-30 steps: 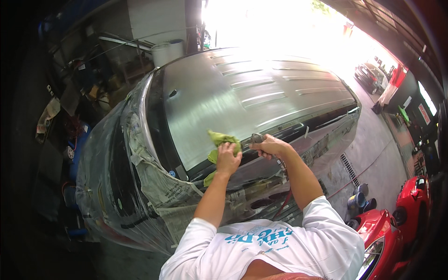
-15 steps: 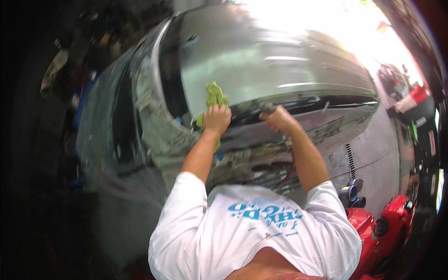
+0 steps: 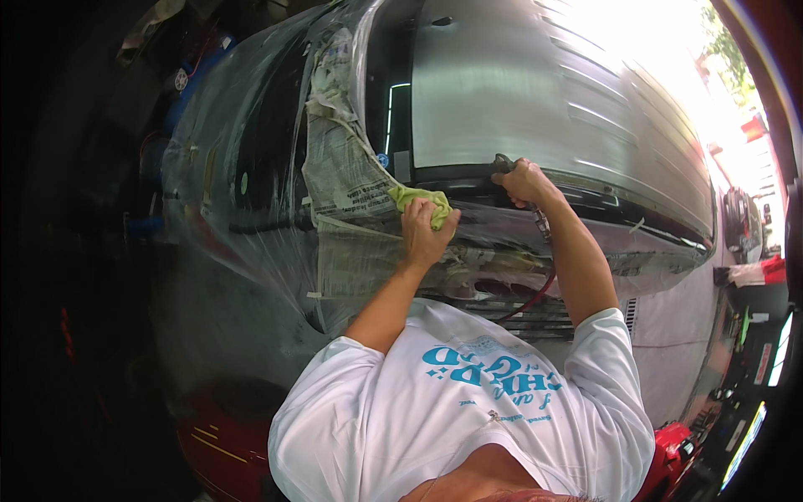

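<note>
My left hand (image 3: 428,236) is closed on a bunched yellow-green cloth (image 3: 422,203), at the near corner of the car's windshield, where newspaper masking (image 3: 347,180) meets the black roof edge. In my right hand (image 3: 529,184) is a small air gun (image 3: 502,161) with a metal fitting below the grip. A red hose (image 3: 542,289) runs down behind my forearm. The gun's tip lies just over the black strip along the near side of the silver-grey car roof (image 3: 489,109); whether it touches cannot be seen.
Clear plastic film (image 3: 251,205) covers the car's front and near side. A red vehicle (image 3: 230,439) stands at the lower left, and another red body part (image 3: 673,443) at the lower right. A parked car (image 3: 740,222) is beyond the bright doorway.
The view has shifted, so the car sits further right. The cloth, spread upward over the roof before, is now bunched lower by the newspaper edge. My right hand keeps the air gun along the roof edge.
</note>
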